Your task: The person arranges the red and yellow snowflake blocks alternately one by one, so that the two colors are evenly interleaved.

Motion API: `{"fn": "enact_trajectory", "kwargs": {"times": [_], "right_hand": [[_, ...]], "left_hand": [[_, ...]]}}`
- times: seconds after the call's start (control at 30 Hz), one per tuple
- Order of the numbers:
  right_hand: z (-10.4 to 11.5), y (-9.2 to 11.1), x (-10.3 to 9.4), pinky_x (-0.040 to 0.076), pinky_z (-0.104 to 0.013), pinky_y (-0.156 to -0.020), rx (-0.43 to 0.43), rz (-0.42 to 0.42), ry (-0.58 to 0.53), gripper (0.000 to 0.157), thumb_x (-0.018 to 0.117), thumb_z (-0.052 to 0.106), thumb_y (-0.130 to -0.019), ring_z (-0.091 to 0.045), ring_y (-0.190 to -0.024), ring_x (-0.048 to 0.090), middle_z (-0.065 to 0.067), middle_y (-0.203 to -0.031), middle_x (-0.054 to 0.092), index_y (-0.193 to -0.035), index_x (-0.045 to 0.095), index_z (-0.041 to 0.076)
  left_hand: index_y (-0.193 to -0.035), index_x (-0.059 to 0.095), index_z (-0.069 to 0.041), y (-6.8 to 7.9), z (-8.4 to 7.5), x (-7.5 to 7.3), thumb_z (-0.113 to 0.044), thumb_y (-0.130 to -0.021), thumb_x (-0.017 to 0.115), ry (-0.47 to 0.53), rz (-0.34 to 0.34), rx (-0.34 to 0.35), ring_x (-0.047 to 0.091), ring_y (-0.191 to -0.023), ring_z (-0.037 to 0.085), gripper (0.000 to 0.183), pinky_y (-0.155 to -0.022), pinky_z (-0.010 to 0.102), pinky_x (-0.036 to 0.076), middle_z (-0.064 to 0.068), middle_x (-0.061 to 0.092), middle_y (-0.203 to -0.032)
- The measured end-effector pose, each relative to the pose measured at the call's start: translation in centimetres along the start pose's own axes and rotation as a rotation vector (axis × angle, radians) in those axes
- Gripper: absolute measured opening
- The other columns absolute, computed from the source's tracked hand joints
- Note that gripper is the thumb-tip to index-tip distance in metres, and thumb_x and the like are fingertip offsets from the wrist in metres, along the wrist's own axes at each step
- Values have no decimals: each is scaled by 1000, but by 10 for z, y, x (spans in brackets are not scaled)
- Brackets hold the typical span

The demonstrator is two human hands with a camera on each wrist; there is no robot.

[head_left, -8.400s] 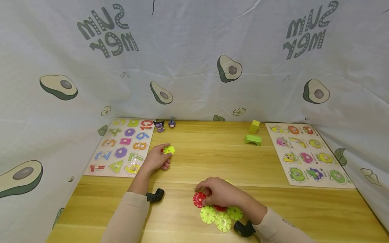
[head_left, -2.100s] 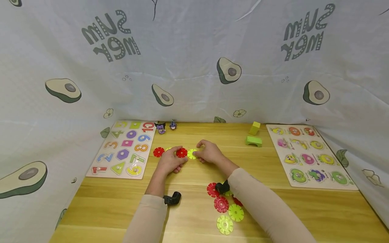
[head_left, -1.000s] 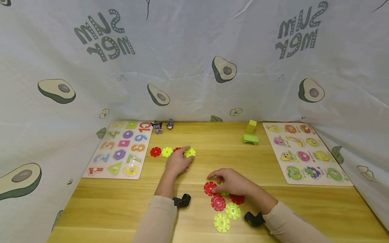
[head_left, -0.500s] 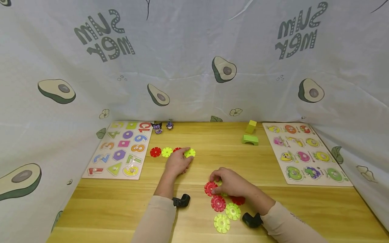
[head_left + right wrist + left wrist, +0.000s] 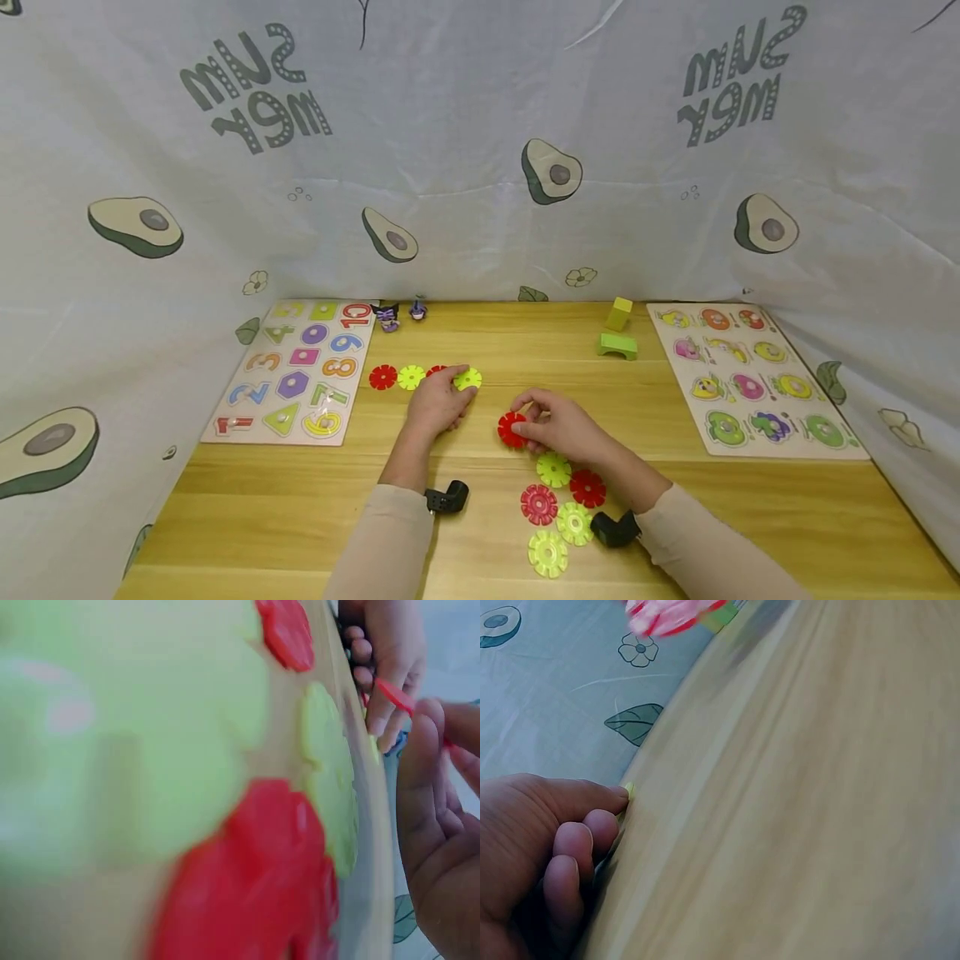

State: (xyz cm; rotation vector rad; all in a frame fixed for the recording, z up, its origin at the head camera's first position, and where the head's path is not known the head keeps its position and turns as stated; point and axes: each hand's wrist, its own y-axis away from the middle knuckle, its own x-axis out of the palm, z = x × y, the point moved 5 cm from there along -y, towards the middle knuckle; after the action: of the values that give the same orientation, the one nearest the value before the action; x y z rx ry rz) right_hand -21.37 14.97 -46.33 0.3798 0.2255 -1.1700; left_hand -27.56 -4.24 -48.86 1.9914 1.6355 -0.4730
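Observation:
A row of flower-shaped plastic discs lies at the left: a red disc (image 5: 382,377), a yellow-green disc (image 5: 411,377), another red one mostly hidden by my left hand (image 5: 437,402), then a yellow-green end disc (image 5: 470,379). Left index finger and thumb pinch that end disc, whose edge shows as a thin sliver (image 5: 629,790) in the left wrist view. My right hand (image 5: 566,429) grips a red disc (image 5: 507,430) between thumb and fingers, over the wood just right of the row. The right wrist view shows this lifted disc (image 5: 393,696) edge-on.
Loose discs, including a yellow-green one (image 5: 553,469) and a red one (image 5: 587,488), lie below my right hand. A number puzzle board (image 5: 292,383) is at left, a fruit puzzle board (image 5: 750,392) at right. Small figures (image 5: 387,317) and green blocks (image 5: 617,345) stand behind.
The row has grown rightward, with the left hand shifting along it. Most recently my right hand has picked the red disc off the loose group and moved it slightly up and left.

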Motion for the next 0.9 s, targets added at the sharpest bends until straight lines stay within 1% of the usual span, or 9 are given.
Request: {"fn": "enact_trajectory", "kwargs": {"times": [0.1,0.23,0.33,0.43,0.6,0.73,0.9], "right_hand": [[2,-17,-3,54,-35,-55,44,-78,-10,22,68,16,-85,-25,-62,61,-12,-80,55,-105,60,16],[1,-43,-11,54,-31,-55,85,-151,69,24,67,14,-85,-22,-60,62,-11,-77,57,-106,57,17],[0,-61,-15,54,-30,-53,112,-169,125,28,68,14,-85,-20,-57,62,-11,-74,58,-109,54,15],[0,-74,-17,53,-29,-50,135,-154,182,33,69,16,-84,-19,-53,61,-10,-71,59,-113,51,14],[0,-84,-17,52,-30,-47,162,-119,216,40,69,21,-84,-19,-49,58,-10,-65,60,-117,47,15],[-1,-85,-17,51,-29,-46,185,-129,241,47,70,24,-83,-18,-47,56,-9,-61,59,-121,44,15],[-3,-87,-17,48,-27,-43,217,-143,333,56,73,31,-79,-18,-43,54,-8,-55,57,-124,43,15]], "left_hand": [[-132,52,-22,0,0,-1,-33,-87,65,5,4,-2,51,-37,17,48,-36,29,44,3,55,-50],[-132,52,-23,0,1,-1,-34,-87,64,0,10,-4,52,-37,17,48,-36,29,44,3,56,-50],[-132,52,-23,-1,1,0,-34,-87,64,-6,11,-2,52,-37,17,48,-36,29,45,3,56,-50],[-131,52,-23,-1,1,0,-34,-87,64,-16,9,0,52,-37,17,47,-37,29,45,2,56,-50],[-131,52,-23,0,-2,0,-34,-87,64,-24,14,1,52,-37,16,47,-37,29,45,2,56,-49],[-132,52,-23,1,-4,-1,-33,-88,64,-32,12,1,51,-36,16,47,-37,29,45,2,56,-49],[-132,52,-23,1,-3,-1,-33,-87,64,-33,11,-7,51,-36,16,47,-37,29,45,2,55,-49]]}}
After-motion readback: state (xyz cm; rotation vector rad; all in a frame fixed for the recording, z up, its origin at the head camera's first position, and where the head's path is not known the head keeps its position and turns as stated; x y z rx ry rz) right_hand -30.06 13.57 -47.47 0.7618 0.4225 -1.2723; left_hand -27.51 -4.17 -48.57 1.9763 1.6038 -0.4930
